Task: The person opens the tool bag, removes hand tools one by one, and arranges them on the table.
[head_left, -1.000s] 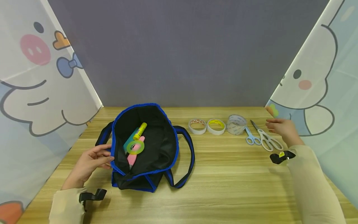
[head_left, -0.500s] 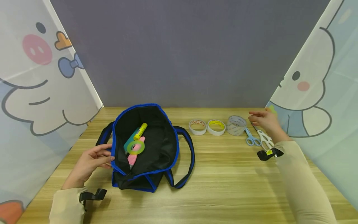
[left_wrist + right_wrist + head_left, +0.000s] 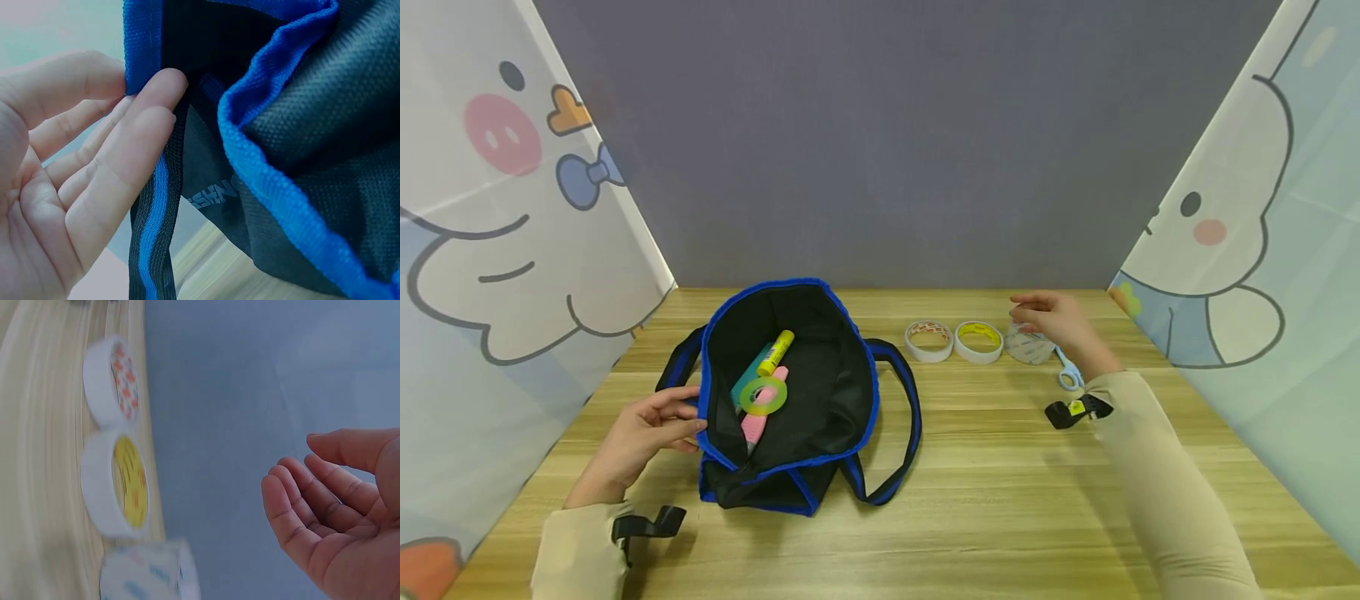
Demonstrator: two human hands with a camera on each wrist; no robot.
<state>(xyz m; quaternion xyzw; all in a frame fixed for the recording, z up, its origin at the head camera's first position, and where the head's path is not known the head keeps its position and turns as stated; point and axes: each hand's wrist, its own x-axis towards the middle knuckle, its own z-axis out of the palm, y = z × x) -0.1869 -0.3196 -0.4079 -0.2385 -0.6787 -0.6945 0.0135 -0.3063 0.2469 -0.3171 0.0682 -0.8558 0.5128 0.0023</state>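
A black tote bag with blue trim (image 3: 865, 433) stands with its mouth wide on the left of the table. My left hand (image 3: 643, 429) pinches the bag's left rim; the left wrist view shows fingers at the trim (image 3: 142, 47) beside a striped strap (image 3: 152, 231). Inside lie a yellow glue stick (image 3: 777, 353), a green tape roll (image 3: 749, 397), a pink utility knife (image 3: 754, 427) and a flat teal item (image 3: 743, 382). My right hand (image 3: 1060, 321), fingers loosely bent and holding nothing, hovers over a clear tape roll (image 3: 1028, 348), partly covering it in the head view.
Two white tape rolls, one with a red-printed core (image 3: 929, 354) and one with a yellow core (image 3: 977, 354), sit left of the clear roll. Light blue scissors (image 3: 1070, 377) lie right of it, partly behind the right hand. A grey panel (image 3: 895, 167) closes the back.
My right hand has moved left, from right of the white scissors to over the clear tape roll. The forearm now hides the white scissors. My left hand and the bag have stayed put.
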